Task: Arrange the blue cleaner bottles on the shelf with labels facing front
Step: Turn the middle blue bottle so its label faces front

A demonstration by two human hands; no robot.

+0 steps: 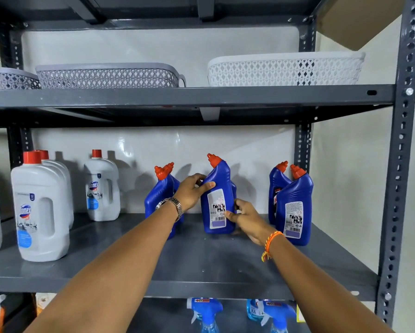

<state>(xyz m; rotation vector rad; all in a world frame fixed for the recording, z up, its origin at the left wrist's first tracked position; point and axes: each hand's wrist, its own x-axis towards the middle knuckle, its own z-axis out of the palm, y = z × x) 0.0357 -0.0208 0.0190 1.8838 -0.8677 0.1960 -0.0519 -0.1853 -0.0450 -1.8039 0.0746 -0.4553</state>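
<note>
A: Status of the middle blue bottle (218, 200)?

B: Upright on the grey shelf (201, 265), back label with barcode facing the near edge, so judged not yet front-facing. Needs turning about its own axis.

A: Hands?

B: Left hand (192, 191) is closed round its upper left shoulder, thumb across the front. Right hand (244, 218) pinches the lower right edge, fingertips on the label. Both touching; bottle sits between them.

A: The others?

B: Right pair (293, 207): near bottle shows its back label, the far one some red lettering, possibly the front. Left pair (159, 195) is partly behind the left wrist; faces cannot be told. Judgement: early, most turning and lining up remains.

A: Surroundings?

B: White Domex jugs (42, 210) further left, baskets (283, 70) on the shelf above.
</note>
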